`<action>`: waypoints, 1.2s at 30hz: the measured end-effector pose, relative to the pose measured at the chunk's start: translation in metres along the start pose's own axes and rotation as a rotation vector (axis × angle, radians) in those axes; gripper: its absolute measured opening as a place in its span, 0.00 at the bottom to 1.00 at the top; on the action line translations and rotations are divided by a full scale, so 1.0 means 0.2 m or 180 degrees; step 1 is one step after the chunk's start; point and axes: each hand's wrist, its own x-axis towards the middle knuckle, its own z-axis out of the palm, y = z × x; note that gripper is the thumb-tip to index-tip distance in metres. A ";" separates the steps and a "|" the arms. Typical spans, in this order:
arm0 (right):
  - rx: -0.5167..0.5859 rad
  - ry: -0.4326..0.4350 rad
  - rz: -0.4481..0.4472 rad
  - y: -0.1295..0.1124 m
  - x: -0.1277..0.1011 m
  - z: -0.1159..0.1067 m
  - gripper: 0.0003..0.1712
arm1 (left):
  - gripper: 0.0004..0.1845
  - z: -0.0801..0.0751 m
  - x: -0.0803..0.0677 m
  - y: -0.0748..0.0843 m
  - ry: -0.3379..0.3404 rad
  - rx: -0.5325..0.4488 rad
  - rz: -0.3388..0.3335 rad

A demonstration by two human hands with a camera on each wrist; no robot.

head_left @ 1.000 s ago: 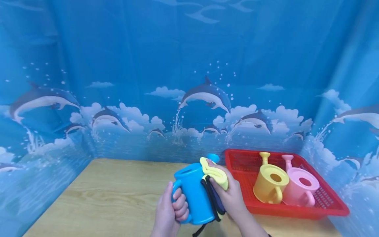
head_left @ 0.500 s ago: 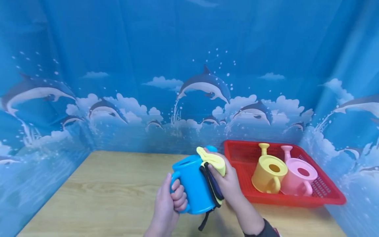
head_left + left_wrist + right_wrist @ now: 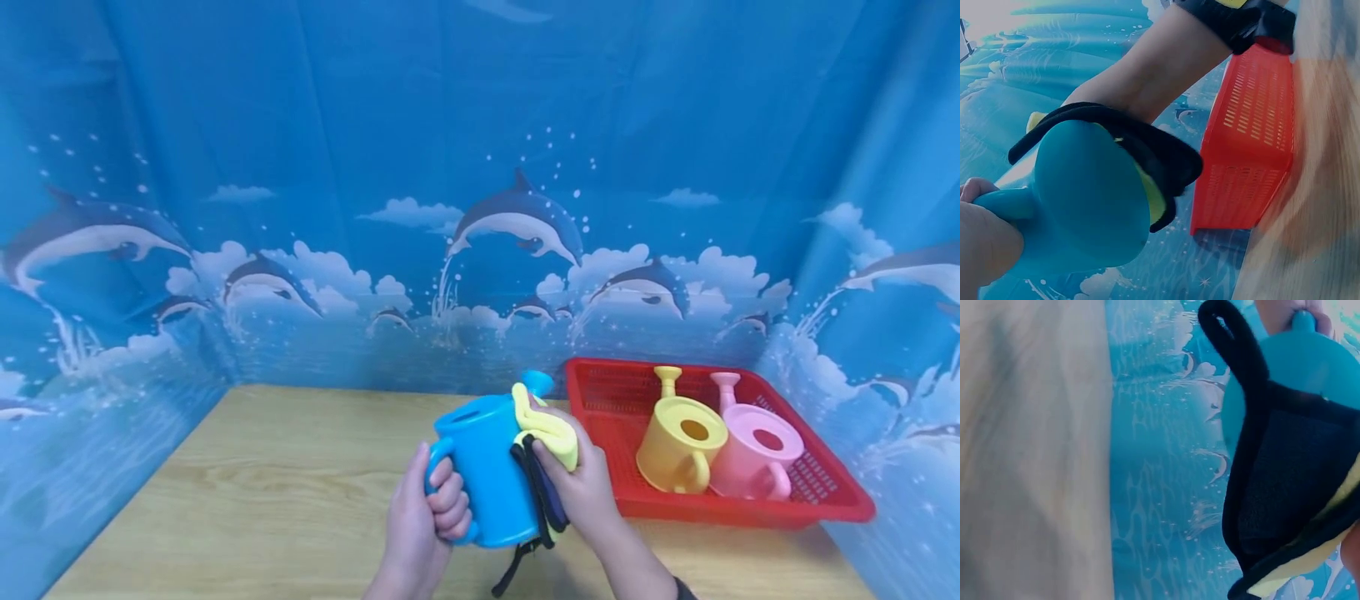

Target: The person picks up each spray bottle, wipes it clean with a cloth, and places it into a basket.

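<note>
A blue toy watering can is held up just above the wooden counter, near its front edge and left of a red basket. The person's left hand has its fingers clenched through the can's loop handle. The right hand presses a folded yellow cloth with dark edging against the can's right side, fingers curled over it; a black hanging loop dangles below.

Compared with a second ago, the can sits much where it was, though the cloth has slid a little: half a second back it covered the side lower down, and now its yellow fold rides up beside the spout. That small back-and-forth suggests wiping strokes along the can's wall, with the work likely mid-way.

From the left wrist view the can's round base fills the frame, the cloth wrapped along its edge.

Inside the basket stand a yellow watering can and a pink watering can, touching one another. A dolphin-printed blue curtain encloses the counter.
</note>
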 end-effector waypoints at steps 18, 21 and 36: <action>0.0203 -0.0084 -0.1494 0.12 -0.23 -0.04 0.34 | 0.29 -0.04 0.00 0.02 -0.0209 -0.0148 0.0431; 0.0168 -0.0014 -0.1589 0.14 -0.26 -0.05 0.32 | 0.29 -0.05 0.00 0.02 -0.0314 -0.0184 0.0452; -0.0165 0.0289 -0.0276 -0.08 -0.11 -0.09 0.21 | 0.26 -0.05 0.01 -0.03 -0.1458 -0.0438 0.0394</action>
